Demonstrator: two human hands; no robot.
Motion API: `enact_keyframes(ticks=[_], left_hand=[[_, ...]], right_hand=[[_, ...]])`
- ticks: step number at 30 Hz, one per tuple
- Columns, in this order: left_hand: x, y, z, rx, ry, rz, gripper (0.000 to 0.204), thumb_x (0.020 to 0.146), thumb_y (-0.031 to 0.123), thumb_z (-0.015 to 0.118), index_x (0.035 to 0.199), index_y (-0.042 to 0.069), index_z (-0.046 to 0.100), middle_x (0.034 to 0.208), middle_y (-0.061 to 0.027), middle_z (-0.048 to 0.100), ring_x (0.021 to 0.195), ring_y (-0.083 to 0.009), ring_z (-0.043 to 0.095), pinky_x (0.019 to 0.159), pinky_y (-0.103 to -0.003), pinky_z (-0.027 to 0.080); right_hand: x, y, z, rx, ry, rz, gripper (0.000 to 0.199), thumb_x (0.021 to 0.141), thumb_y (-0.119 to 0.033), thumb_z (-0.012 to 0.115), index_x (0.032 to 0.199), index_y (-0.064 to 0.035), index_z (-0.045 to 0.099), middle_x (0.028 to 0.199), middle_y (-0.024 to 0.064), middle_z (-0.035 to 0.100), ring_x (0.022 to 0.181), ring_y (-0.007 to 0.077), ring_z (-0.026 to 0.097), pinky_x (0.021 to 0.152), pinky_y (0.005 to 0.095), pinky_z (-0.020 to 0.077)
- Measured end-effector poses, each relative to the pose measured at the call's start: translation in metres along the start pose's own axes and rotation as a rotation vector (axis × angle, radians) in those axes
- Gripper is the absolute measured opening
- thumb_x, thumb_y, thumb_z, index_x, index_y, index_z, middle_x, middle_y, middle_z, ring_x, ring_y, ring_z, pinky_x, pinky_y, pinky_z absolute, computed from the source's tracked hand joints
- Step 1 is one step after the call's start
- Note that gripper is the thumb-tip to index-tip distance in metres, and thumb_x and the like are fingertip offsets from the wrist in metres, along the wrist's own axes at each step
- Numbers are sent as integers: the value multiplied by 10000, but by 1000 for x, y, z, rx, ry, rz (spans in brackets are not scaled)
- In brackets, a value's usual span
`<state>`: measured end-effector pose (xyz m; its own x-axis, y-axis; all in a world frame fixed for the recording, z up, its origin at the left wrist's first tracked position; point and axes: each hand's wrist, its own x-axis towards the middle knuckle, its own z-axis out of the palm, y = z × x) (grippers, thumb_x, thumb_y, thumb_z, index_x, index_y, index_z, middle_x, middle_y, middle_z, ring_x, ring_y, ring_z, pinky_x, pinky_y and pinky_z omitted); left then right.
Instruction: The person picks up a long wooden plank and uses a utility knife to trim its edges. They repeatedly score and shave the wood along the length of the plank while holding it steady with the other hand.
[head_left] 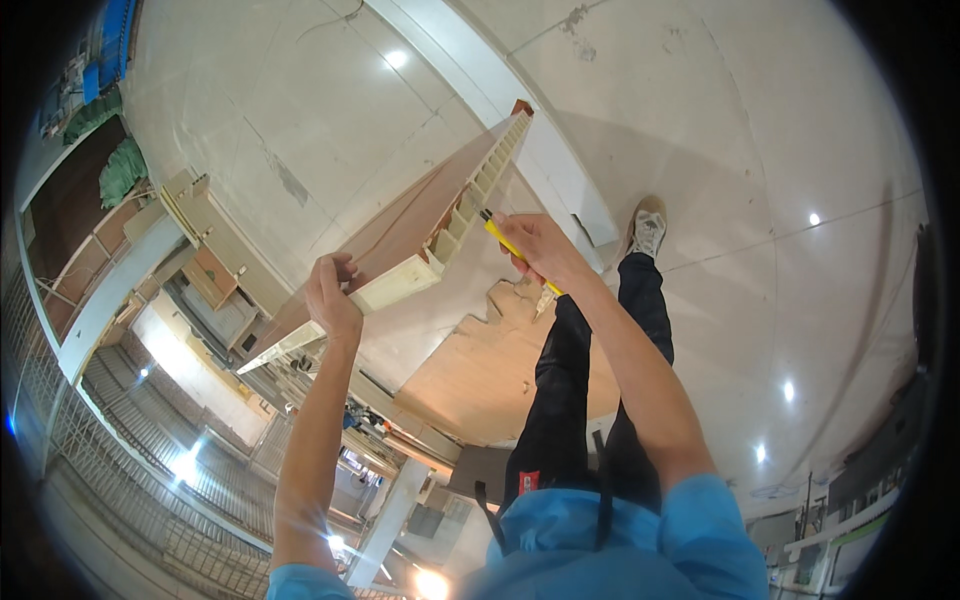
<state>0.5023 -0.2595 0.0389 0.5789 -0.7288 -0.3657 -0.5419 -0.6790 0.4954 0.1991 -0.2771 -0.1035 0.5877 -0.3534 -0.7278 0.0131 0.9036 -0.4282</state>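
Note:
A wide hollow panel point(408, 222) stands tilted in front of me, with a reddish-brown face and a cream edge. Along its upper right edge the inside is laid bare, and a row of ribbed cells shows. My left hand point(332, 297) is curled over the panel's near edge and grips it. In my right hand point(540, 248) is a slim yellow tool with a black end, which looks like a utility knife point(494, 231). Its tip points at the exposed cells, close to a torn-looking brown patch; whether it touches them I cannot tell.
Below the panel a plywood sheet point(470, 372) with a ragged edge lies by my legs. A long white beam point(560, 175) crosses behind the panel. My shoe point(648, 228) is on the pale floor at right. Boards point(215, 240) and a green cloth point(123, 171) are at left.

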Motion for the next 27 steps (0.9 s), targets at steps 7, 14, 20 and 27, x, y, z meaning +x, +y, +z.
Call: enact_keyframes(ticks=[7,14,20,27], left_hand=[[1,3,0,-10,11,-3,453,1109,335,473,1017,-32,722,855,-99,643,807,-164,627,688,-335,647],[1,-1,3,-58,-3,4,435,1088,314,484,986,-36,719,862,-90,644,816,-161,626,702,-339,646],[5,-4,8,-43,29,10,437,1083,327,490,953,-13,731,832,-89,657,799,-159,645,674,-332,638],[5,2,10,54,48,23,442,1073,336,489,947,-6,740,813,-80,669,761,-149,647,673,-320,634]], right_hand=[[-41,-22,31,4,-74,-163,580,1074,-572,591,860,-36,648,621,16,560,491,92,495,459,292,383],[-62,-20,32,225,188,-165,443,1075,-496,623,1060,-54,631,729,25,621,604,94,596,554,311,471],[-92,-17,57,-271,345,-440,368,1115,-385,564,1245,-47,630,889,174,700,789,357,703,723,436,548],[-94,-8,68,-266,319,-419,405,1126,-395,539,1275,-40,666,922,169,709,836,334,699,756,409,537]])
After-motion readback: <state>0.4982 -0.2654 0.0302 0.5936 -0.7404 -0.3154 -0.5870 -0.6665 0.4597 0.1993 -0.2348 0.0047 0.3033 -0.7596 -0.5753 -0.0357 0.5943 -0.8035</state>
